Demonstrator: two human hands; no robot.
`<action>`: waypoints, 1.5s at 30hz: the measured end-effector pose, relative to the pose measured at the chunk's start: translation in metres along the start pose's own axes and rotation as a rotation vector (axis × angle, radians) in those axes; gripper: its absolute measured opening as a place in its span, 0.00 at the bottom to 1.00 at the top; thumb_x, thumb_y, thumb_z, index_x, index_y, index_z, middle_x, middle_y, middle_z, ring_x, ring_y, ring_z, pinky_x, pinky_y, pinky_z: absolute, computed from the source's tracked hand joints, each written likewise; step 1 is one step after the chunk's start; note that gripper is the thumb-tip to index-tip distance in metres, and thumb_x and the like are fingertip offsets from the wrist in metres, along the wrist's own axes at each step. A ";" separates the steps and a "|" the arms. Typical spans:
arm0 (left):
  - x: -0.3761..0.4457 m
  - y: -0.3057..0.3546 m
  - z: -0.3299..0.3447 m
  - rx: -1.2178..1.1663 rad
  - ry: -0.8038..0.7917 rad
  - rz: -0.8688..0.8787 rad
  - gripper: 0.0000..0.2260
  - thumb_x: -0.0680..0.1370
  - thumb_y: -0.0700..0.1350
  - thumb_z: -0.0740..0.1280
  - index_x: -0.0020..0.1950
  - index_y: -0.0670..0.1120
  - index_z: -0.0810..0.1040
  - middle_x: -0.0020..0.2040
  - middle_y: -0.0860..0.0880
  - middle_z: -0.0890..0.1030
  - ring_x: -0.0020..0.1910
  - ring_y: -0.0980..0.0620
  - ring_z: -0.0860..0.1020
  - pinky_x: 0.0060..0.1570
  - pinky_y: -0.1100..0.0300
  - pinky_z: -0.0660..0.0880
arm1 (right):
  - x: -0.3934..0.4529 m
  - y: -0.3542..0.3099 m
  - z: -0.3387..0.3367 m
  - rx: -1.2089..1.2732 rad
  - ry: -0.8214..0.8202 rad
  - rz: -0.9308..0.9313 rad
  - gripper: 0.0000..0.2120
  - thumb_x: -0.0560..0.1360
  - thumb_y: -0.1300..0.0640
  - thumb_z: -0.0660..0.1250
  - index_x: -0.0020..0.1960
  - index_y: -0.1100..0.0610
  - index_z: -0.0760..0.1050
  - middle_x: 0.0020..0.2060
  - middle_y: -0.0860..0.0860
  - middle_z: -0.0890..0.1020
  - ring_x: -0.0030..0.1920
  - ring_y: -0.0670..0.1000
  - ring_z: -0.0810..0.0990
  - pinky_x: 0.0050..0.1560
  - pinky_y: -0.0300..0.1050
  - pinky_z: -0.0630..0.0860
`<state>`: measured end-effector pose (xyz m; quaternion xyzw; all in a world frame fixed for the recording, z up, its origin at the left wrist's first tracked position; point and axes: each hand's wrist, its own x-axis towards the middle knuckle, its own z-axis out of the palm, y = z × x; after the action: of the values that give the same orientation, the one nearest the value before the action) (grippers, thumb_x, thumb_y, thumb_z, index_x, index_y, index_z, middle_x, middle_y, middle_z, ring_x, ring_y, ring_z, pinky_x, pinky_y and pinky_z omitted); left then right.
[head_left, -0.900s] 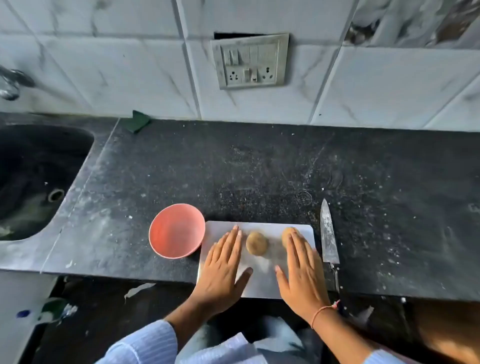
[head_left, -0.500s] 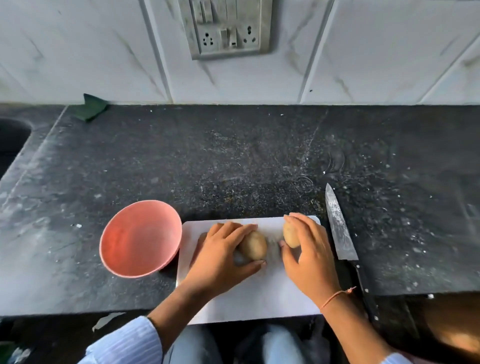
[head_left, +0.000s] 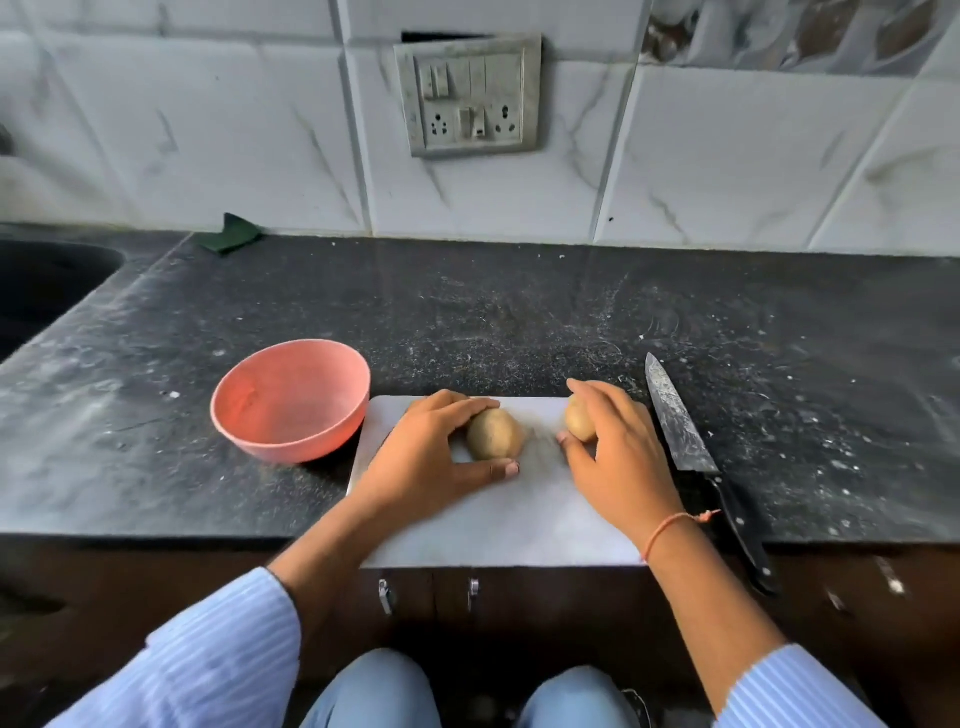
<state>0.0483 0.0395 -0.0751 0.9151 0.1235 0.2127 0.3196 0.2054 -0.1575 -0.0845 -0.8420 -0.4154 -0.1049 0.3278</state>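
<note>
Head view: my left hand (head_left: 434, 460) grips left potato (head_left: 494, 434); right hand (head_left: 618, 457) grips right potato (head_left: 578, 425), lengthwise toward board's (head_left: 498, 525) far edge.

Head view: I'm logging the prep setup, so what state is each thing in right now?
left potato: whole, unpeeled, on the cutting board, gripped by the left hand
right potato: whole, unpeeled, on the cutting board, gripped by the right hand
cutting board: flat on the counter, near edge overhanging
pink bowl: upright, nothing visible inside
knife: flat on the counter, untouched
</note>
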 end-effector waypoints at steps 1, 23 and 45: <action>-0.004 0.002 -0.003 0.021 -0.001 -0.001 0.34 0.68 0.66 0.80 0.72 0.57 0.79 0.62 0.61 0.78 0.63 0.59 0.75 0.64 0.63 0.71 | -0.001 -0.001 -0.002 0.001 -0.002 0.009 0.28 0.77 0.60 0.75 0.75 0.53 0.73 0.70 0.46 0.74 0.65 0.54 0.72 0.69 0.53 0.74; -0.013 -0.013 -0.024 -0.127 -0.049 -0.031 0.32 0.69 0.61 0.82 0.71 0.58 0.78 0.61 0.61 0.81 0.60 0.64 0.80 0.64 0.61 0.77 | -0.001 0.011 -0.123 -0.555 -0.438 0.529 0.20 0.71 0.40 0.74 0.55 0.52 0.75 0.55 0.52 0.79 0.54 0.57 0.80 0.50 0.51 0.77; -0.012 -0.014 -0.019 -0.085 -0.073 -0.049 0.38 0.72 0.66 0.77 0.79 0.59 0.71 0.65 0.59 0.76 0.64 0.59 0.76 0.68 0.61 0.73 | -0.035 -0.036 -0.128 -0.122 -0.147 0.604 0.03 0.84 0.52 0.63 0.53 0.49 0.73 0.40 0.54 0.83 0.34 0.54 0.83 0.31 0.48 0.82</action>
<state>0.0277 0.0560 -0.0744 0.9044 0.1252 0.1765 0.3678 0.1680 -0.2460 0.0140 -0.9507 -0.1621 0.0336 0.2621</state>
